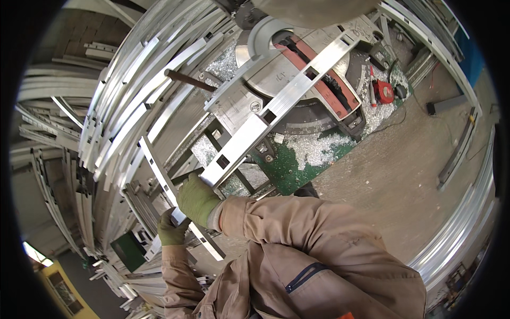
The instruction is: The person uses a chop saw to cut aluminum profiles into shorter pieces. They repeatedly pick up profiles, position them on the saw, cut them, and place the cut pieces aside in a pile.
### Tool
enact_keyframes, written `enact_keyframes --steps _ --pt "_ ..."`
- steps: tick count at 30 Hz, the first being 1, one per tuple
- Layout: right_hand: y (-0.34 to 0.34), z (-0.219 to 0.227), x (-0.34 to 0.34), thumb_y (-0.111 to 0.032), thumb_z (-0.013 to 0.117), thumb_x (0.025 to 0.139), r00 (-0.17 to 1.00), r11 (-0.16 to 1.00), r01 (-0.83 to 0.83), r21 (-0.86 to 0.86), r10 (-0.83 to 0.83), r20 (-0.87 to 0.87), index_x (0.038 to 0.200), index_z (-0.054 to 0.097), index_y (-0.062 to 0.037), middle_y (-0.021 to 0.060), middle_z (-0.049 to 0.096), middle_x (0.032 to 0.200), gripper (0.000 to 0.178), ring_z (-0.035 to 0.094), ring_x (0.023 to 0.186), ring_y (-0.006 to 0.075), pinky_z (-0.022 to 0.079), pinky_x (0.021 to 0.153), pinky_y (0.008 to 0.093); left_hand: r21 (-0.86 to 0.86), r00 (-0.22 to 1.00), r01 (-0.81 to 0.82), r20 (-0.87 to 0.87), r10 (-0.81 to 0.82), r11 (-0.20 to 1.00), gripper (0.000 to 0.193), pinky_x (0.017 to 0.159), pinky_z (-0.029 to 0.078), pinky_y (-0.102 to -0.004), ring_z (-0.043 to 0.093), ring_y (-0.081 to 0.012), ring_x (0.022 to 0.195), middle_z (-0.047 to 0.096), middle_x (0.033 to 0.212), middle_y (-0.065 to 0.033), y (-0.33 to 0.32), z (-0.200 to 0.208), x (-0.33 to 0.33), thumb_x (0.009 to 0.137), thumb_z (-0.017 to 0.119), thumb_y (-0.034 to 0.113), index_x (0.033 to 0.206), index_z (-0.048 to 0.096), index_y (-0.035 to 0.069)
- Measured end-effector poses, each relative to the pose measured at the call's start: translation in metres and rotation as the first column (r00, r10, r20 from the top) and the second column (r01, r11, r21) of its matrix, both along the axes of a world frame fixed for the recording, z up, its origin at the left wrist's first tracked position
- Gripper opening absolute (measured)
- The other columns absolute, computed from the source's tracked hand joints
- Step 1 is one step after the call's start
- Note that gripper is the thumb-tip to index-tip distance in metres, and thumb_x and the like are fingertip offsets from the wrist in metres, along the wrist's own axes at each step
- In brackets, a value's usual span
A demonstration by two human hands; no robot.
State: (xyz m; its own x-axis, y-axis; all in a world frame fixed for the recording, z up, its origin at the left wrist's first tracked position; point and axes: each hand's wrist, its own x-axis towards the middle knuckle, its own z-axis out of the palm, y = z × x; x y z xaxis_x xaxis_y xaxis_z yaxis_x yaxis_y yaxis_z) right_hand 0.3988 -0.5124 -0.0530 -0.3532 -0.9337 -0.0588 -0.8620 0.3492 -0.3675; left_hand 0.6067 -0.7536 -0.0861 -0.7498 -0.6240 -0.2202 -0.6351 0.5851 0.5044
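Observation:
A long aluminium profile (247, 133) with rectangular slots runs slantwise across the bed of a mitre saw (260, 87) and down to my hands. My right hand (197, 201), in a green glove, is closed over the profile near its lower end. Just left of it and lower, my left hand (172, 229), gloved alike, has its fingers curled round the profile's end. Under my hands a second slotted bar (158, 169) crosses the first at an angle. The fingertips are partly hidden by the gloves and the metal.
Red inserts (340, 101) flank the saw's slot. Metal chips (319, 149) cover the green base (289, 178). A red tape measure (383, 91) and a red marker (372, 94) lie right of the saw. Stacked aluminium profiles (133, 90) fill the left; more profiles (457, 234) lie at right.

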Motion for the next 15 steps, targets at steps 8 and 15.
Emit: enact_keyframes --steps 8,15 --pt "0.002 -0.003 0.001 -0.025 0.076 0.106 1.0 0.995 0.021 -0.101 -0.023 -0.015 0.116 0.094 -0.0157 0.0014 0.089 0.108 0.022 0.079 0.1 0.0259 0.048 0.091 0.0494 0.198 0.991 0.049 -0.129 -0.023 0.979 0.068 0.105 0.069 -0.0409 0.084 -0.0187 0.121 0.088 0.137 -0.0067 -0.013 0.0 0.002 0.085 0.111 0.007 0.146 0.079 0.008" --pt "0.001 -0.002 0.002 -0.027 0.077 0.106 0.998 0.993 0.042 -0.108 -0.047 -0.038 0.12 0.095 -0.0159 0.0012 0.089 0.11 0.025 0.078 0.102 0.0269 0.049 0.092 0.0491 0.102 0.984 0.154 -0.102 -0.143 0.983 0.078 0.116 0.065 -0.0412 0.081 -0.0209 0.133 0.085 0.149 -0.0077 -0.026 -0.001 0.001 0.088 0.111 0.014 0.156 0.074 0.006"
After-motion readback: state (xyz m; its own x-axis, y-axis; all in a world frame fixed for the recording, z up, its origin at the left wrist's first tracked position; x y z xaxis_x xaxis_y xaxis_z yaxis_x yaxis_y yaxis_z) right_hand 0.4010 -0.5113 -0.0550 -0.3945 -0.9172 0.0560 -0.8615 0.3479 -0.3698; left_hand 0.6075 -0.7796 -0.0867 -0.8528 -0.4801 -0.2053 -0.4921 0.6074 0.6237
